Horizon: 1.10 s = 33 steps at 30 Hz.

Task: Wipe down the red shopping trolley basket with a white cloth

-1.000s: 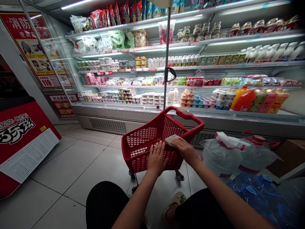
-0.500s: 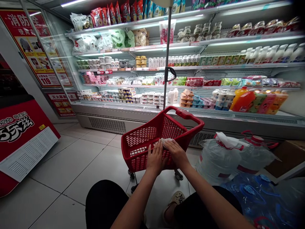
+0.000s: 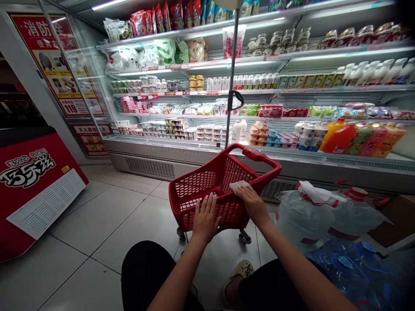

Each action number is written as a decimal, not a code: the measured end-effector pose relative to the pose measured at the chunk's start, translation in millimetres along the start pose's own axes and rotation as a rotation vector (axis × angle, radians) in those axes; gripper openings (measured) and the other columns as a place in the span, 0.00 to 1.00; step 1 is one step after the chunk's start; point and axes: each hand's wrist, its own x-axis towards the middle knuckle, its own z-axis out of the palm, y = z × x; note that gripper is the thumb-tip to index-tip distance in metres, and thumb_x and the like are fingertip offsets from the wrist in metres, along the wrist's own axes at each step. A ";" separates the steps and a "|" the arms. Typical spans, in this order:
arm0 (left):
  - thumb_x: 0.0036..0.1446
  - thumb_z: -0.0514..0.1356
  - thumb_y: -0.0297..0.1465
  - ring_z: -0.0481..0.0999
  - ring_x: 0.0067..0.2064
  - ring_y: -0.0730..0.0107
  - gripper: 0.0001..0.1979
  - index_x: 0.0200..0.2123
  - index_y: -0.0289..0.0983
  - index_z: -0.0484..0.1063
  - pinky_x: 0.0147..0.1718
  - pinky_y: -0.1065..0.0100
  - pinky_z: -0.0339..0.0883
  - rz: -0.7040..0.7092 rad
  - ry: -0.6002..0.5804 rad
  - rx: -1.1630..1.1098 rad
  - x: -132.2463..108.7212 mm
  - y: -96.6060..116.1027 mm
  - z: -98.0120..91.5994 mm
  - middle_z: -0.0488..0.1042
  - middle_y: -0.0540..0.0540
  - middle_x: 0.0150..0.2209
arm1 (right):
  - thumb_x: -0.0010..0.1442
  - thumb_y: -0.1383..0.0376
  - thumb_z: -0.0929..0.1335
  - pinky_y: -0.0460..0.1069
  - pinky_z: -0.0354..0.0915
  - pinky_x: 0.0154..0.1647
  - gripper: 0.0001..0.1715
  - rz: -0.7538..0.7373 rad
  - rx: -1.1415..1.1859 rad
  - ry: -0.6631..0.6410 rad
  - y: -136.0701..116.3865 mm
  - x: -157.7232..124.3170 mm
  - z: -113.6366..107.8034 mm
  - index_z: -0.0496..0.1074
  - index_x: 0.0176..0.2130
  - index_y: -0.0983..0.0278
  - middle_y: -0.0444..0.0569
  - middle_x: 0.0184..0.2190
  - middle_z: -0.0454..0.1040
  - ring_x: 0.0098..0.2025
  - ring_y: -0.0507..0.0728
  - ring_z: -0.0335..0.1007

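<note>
In front of my knees stands a red plastic shopping cart (image 3: 194, 181) with lattice sides and small wheels. My left hand (image 3: 205, 218) lies on the near side of its basket, fingers stretched out over the rim and nothing in them. Farther right along the same rim, my right hand (image 3: 253, 201) presses a white cloth or tissue (image 3: 239, 185) onto the edge. Part of the cloth shows beyond the fingertips; the rest is under the fingers.
Behind the cart runs a refrigerated display case (image 3: 149, 151) full of dairy and drinks. Large water bottles (image 3: 303, 220) stand close on the right. A red freezer chest (image 3: 42, 172) is at left. A dark pole (image 3: 232, 73) rises behind the cart.
My right hand has slid right along the rim with the cloth, away from my left hand. My left hand remains on the basket's near side. The view has shifted slightly left.
</note>
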 end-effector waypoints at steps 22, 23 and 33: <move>0.70 0.54 0.40 0.59 0.73 0.49 0.38 0.77 0.40 0.44 0.70 0.47 0.56 -0.134 0.016 0.061 -22.3 -23.0 -18.1 0.54 0.43 0.75 | 0.66 0.77 0.60 0.62 0.60 0.73 0.33 -0.047 0.056 -0.059 -41.0 9.8 32.3 0.71 0.65 0.61 0.51 0.61 0.77 0.65 0.60 0.71; 0.70 0.55 0.39 0.60 0.73 0.48 0.38 0.77 0.40 0.45 0.70 0.47 0.56 -0.134 0.018 0.064 -21.7 -22.6 -17.9 0.54 0.43 0.75 | 0.66 0.77 0.61 0.62 0.60 0.73 0.33 -0.059 0.071 -0.067 -53.2 11.2 37.6 0.70 0.65 0.61 0.51 0.62 0.76 0.65 0.60 0.70; 0.72 0.53 0.38 0.60 0.73 0.49 0.38 0.78 0.41 0.40 0.69 0.44 0.56 -0.089 0.017 0.114 -32.9 -40.6 -22.8 0.52 0.44 0.76 | 0.69 0.77 0.59 0.61 0.55 0.75 0.32 -0.074 0.035 -0.043 -13.5 4.4 14.4 0.69 0.66 0.61 0.49 0.64 0.74 0.66 0.58 0.69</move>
